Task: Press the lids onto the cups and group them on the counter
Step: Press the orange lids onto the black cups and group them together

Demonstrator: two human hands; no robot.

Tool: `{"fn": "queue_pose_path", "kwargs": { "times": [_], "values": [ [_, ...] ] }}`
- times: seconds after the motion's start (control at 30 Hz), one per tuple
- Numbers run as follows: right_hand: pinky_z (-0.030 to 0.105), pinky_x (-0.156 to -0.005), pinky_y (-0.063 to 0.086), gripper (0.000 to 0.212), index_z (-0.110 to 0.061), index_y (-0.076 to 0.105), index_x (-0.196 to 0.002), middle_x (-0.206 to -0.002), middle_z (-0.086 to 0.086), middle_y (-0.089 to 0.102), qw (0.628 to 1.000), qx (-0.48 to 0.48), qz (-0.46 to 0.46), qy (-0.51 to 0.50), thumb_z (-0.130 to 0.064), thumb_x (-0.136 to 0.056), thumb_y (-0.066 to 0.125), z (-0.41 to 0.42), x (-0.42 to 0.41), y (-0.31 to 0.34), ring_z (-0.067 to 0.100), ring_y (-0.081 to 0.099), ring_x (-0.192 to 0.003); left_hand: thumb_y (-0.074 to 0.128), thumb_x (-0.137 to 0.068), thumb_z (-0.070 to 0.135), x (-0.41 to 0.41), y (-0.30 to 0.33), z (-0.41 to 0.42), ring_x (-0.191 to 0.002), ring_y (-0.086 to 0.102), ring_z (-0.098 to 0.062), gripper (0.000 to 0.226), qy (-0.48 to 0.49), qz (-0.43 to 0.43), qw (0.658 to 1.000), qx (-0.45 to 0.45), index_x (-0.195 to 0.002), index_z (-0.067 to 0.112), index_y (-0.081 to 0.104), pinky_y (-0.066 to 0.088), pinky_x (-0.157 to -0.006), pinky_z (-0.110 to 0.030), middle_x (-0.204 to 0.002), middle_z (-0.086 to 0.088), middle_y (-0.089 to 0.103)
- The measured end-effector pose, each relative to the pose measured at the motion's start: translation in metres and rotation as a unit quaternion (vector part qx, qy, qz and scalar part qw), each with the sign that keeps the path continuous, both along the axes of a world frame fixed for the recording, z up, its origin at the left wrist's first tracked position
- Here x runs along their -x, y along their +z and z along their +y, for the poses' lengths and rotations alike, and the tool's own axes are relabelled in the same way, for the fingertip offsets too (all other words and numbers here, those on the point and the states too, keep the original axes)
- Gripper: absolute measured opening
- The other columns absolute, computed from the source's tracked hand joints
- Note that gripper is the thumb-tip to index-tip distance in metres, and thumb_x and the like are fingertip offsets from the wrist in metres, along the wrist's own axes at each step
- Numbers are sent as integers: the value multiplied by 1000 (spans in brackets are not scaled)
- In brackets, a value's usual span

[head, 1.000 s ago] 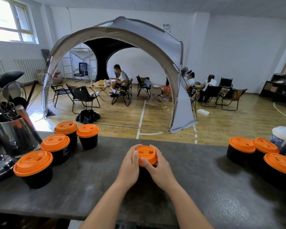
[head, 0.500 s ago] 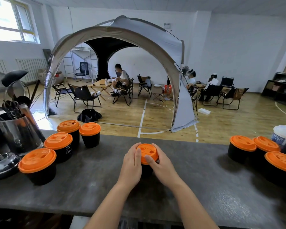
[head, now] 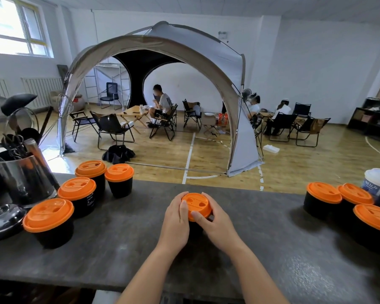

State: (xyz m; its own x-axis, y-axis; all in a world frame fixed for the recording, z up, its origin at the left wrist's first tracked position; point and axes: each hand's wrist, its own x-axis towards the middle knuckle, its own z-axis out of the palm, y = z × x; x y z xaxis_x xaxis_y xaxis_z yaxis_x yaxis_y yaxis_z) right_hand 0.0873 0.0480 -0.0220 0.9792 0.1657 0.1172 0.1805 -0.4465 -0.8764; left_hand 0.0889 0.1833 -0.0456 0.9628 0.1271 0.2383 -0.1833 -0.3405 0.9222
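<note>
In the middle of the dark counter [head: 123, 244] stands a black cup with an orange lid [head: 195, 205]. My left hand [head: 176, 222] wraps its left side, thumb on the lid's rim. My right hand [head: 215, 222] holds the right side, thumb pressed on the lid's front edge. The cup's body is mostly hidden by my hands. Several lidded black cups [head: 79, 194] are grouped at the left. More lidded cups [head: 323, 198] stand at the right.
A steel utensil holder [head: 24, 178] and a shiny pot lid [head: 2, 218] sit at the far left. White-lidded cups [head: 377, 183] stand at the right edge. Beyond the counter is a room with a tent, folding chairs and seated people.
Both hands stay on the same cup and lid with barely any shift. The camera has moved slightly, so the left cups sit a little more to the right in view.
</note>
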Motion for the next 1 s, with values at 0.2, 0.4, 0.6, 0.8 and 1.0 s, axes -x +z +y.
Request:
{"fn": "queue_pose_path", "kwargs": {
  "times": [0.2, 0.4, 0.6, 0.8, 1.0],
  "values": [
    [33, -110, 40, 83, -34, 27, -149, -146, -9, 44, 1000, -4, -11, -3, -66, -79, 59, 1, 3, 1, 10, 45, -129, 25, -102, 54, 2, 1, 1, -126, 46, -10, 42, -11, 8, 1000, -6, -140, 41, 37, 42, -109, -35, -139, 9, 47],
    [32, -106, 44, 54, -51, 32, -137, -135, -18, 45, 999, -40, -32, 0, -45, -92, 61, 0, 4, -5, 9, 48, -124, 36, -103, 45, 8, 9, 5, -118, 51, -7, 28, 17, -10, 1000, -5, -127, 35, 47, 45, -94, -23, -128, 9, 54],
    [23, -106, 37, 69, -38, 24, -149, -137, -19, 42, 999, -35, -6, 14, -51, -90, 58, -2, -1, -9, 4, 44, -126, 28, -104, 48, 7, 13, 5, -121, 45, -6, 42, -43, 46, 998, 12, -145, 37, 34, 36, -99, -23, -132, 14, 46],
    [12, -95, 40, 63, -38, 32, -144, -127, -26, 49, 998, -52, -21, 15, -50, -90, 61, -4, -2, -13, -4, 50, -119, 22, -105, 48, 8, 8, 2, -124, 47, -9, 43, -31, 45, 998, 29, -146, 39, 34, 36, -104, -25, -131, 12, 50],
    [8, -90, 42, 62, -33, 35, -144, -128, -20, 51, 995, -91, -42, 21, -41, -90, 65, 29, 0, -9, -6, 50, -117, 23, -104, 45, 17, 18, 17, -118, 42, -8, 45, 36, 24, 996, 83, -145, 26, 26, 35, -91, -18, -133, 6, 41]
  ]
}}
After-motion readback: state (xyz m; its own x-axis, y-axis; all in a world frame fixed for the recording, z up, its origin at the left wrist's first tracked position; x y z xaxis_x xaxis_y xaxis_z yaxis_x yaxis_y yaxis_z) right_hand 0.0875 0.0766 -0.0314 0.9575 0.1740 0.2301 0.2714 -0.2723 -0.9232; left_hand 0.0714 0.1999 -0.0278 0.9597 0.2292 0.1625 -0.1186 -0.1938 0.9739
